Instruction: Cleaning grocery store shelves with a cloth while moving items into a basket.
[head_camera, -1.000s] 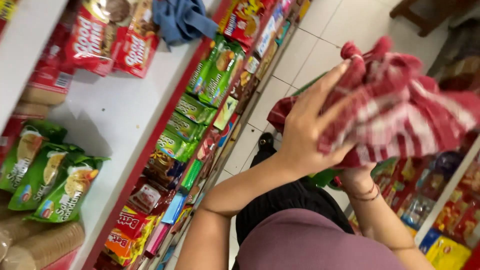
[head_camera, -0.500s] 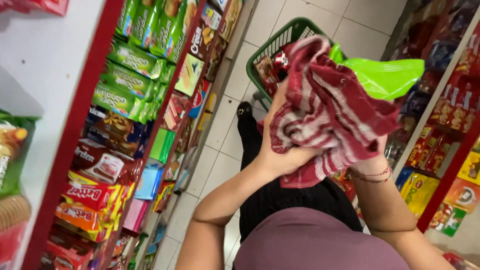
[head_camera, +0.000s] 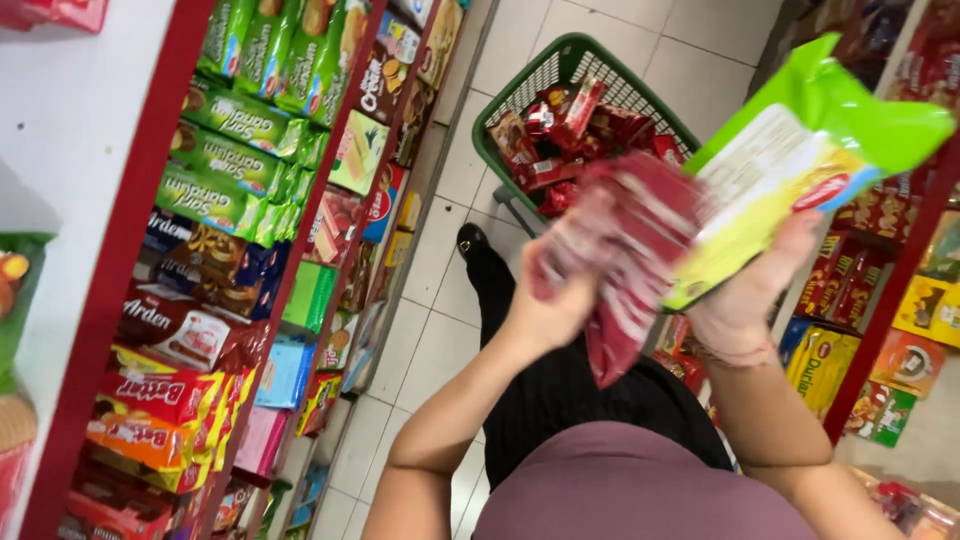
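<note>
A shop aisle: red shelves (head_camera: 130, 250) packed with snack packets (head_camera: 230, 120), green shopping basket (head_camera: 500, 130).

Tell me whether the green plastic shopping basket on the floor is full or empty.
Partly full. The green plastic shopping basket holds a pile of red snack packets, lying below its rim; mesh wall shows bare above them.

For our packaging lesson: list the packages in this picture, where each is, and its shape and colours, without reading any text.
Lime-green snack bag: flat pouch, right hand.
Red checked cloth: left hand.
Red wrappers: in green basket, floor.
Green packets: left shelves.
Orange packets: lower left.
</note>
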